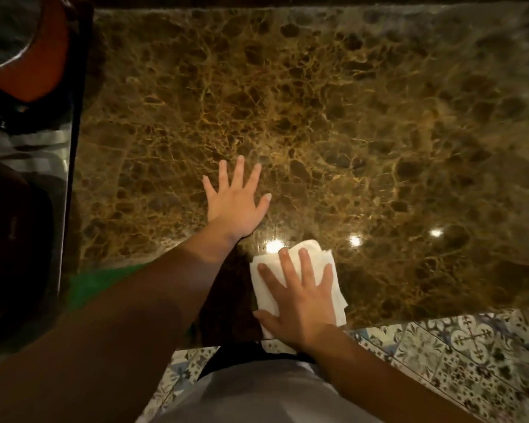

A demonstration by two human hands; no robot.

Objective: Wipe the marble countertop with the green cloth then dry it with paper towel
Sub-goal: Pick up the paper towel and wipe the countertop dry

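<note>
The brown veined marble countertop fills most of the view. My right hand lies flat, fingers spread, pressing a folded white paper towel onto the marble at the front edge. My left hand rests flat on the bare marble further in, fingers spread, holding nothing. The green cloth lies at the counter's front left, mostly hidden under my left forearm.
A sink area with dark and orange vessels borders the counter on the left. Patterned floor tiles show below the counter's front edge. Bright light reflections sit on the marble near the towel.
</note>
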